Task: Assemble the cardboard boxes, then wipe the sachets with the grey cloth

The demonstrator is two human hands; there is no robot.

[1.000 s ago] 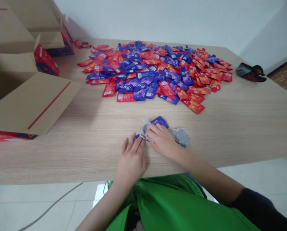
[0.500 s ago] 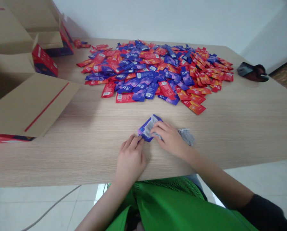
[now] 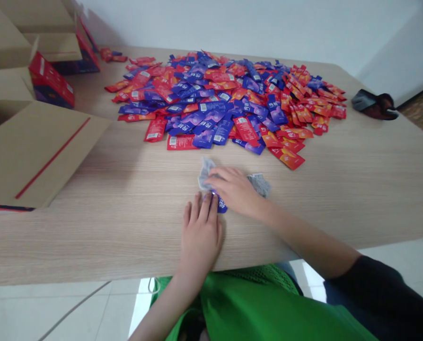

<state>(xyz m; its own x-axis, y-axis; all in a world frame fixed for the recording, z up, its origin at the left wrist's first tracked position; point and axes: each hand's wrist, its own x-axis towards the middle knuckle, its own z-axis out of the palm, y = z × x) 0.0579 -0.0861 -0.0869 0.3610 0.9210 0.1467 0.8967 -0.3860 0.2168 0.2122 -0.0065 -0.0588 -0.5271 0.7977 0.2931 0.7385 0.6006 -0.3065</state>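
Pressing with straight fingers of left hand [image 3: 200,232] on glossy purple-blue printed sachet [image 3: 222,205], five o'clock of centre. Gripping thin grey-white cloth [image 3: 205,169] in right hand [image 3: 235,190], now swung to sachet's eleven o'clock; apparently mid-wipe.

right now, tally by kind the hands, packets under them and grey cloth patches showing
Hands: 2, left hand and right hand
Purple packet: 1, partly under the left hand
Grey cloth patches: 2, perhaps one cloth
Total: 5
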